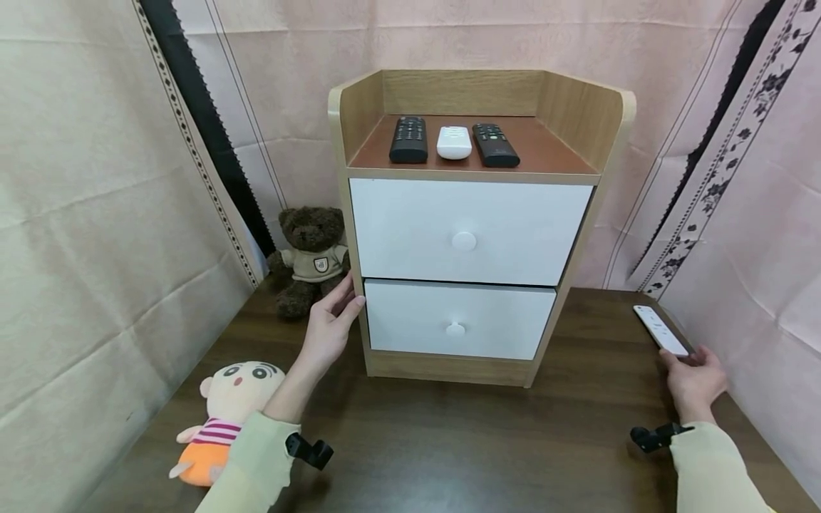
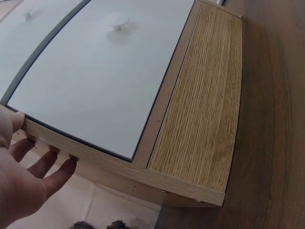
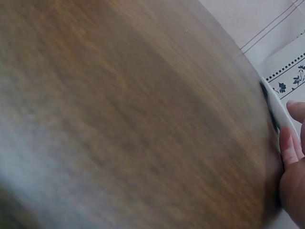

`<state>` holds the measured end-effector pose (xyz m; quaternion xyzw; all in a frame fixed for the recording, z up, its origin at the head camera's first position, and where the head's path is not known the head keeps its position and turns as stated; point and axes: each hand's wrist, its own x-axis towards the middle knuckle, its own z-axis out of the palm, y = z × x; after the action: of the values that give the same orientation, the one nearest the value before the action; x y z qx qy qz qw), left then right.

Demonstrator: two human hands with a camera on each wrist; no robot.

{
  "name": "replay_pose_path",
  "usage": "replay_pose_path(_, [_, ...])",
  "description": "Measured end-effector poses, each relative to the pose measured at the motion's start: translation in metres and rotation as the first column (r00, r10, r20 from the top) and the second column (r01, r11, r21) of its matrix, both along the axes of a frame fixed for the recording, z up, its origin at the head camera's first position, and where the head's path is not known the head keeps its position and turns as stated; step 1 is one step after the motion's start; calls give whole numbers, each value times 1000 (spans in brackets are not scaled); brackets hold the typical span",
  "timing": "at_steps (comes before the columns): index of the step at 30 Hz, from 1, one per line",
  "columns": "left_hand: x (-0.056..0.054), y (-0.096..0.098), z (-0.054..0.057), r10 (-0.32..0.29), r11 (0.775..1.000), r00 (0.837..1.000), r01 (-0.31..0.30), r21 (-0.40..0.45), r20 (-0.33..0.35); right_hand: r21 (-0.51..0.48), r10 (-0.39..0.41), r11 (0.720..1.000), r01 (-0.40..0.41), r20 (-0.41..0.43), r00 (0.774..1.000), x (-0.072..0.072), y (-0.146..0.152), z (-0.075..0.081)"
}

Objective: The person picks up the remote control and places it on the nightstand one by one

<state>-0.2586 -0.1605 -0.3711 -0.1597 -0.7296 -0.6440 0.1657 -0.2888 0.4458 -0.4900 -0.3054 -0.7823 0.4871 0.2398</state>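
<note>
A light wood cabinet (image 1: 436,363) with two white drawers stands on the dark brown table. My left hand (image 1: 330,324) touches its left front edge; in the left wrist view the thumb rests by the front edge and the fingers lie against the side panel. Both the upper drawer (image 1: 410,221) and the lower drawer (image 1: 410,313) are closed, each with a round white knob. At the far right, my right hand (image 1: 695,381) pinches the near end of a slim white remote control (image 1: 661,329). Only part of that hand shows in the right wrist view, beside the remote control's edge (image 3: 279,107).
Two black remotes (image 1: 408,139) and a short white remote (image 1: 454,142) lie on the cabinet's brown top. A brown teddy bear (image 1: 313,246) sits left of the cabinet. A plush doll (image 1: 221,431) lies near my left forearm. Pale curtains (image 1: 757,235) border the table (image 1: 513,442).
</note>
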Motion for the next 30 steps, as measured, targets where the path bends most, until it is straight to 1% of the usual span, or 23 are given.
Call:
replay_pose_path(4, [2,1,0,6,1000,1000,-6,-9,6,30,15,999,-15,7,1000,-1,2,-2])
replay_pose_path(9, [4,1,-1,18,1000,1000,-18,-10,8,90,32,995,-33,17,999,-2,2,-2])
replay_pose_path(13, [2,1,0,17,1000,1000,-16,-3,7,125,33,992,-36,26,999,-5,0,0])
replay_pose_path(17, [1,0,0,13,1000,1000,-13,-4,5,133,30,991,-33,24,999,-10,-2,-3])
replay_pose_path(21, [2,-1,0,20,1000,1000,-20,-7,5,139,14,990,-16,16,1000,-13,-7,-6])
replay_pose_path(27, [3,1,2,18,1000,1000,-18,-9,0,134,8,991,-17,62,998,-15,-6,-3])
replay_pose_path(30, [3,1,2,25,1000,1000,-25,-16,-4,126,-11,992,3,64,998,-17,-6,-2])
